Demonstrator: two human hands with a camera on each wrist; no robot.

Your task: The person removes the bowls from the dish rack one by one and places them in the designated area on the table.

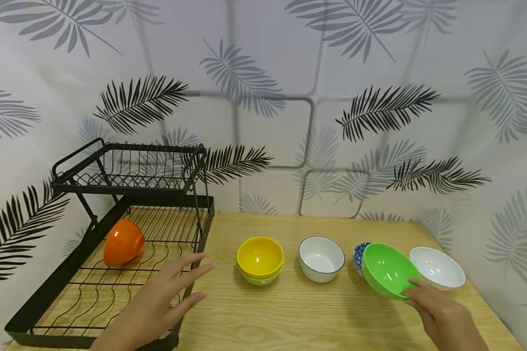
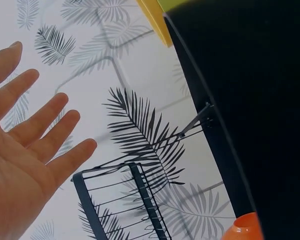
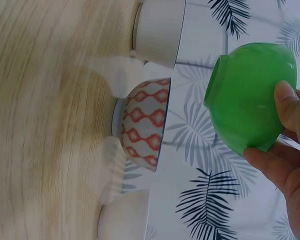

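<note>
My right hand [image 1: 441, 312] pinches the rim of a bright green bowl [image 1: 391, 270], held tilted above the table. Behind it, partly hidden, is a patterned bowl [image 1: 360, 256], blue inside; the right wrist view shows red marks on its outer wall [image 3: 145, 122]. A white bowl [image 1: 436, 268] sits to the right, and a white bowl with a dark rim [image 1: 321, 258] to the left. Farther left, a yellow bowl [image 1: 260, 256] is stacked in a light green bowl [image 1: 259, 280]. Over the dish rack's right edge, my left hand [image 1: 158, 302] hovers with fingers spread, holding nothing.
A black two-tier dish rack [image 1: 206, 219] stands at the left. On its lower tier an orange bowl [image 1: 124, 243] leans on its side. The wooden table [image 1: 290, 317] ends at a leaf-patterned wall [image 1: 263, 131] behind and at the right.
</note>
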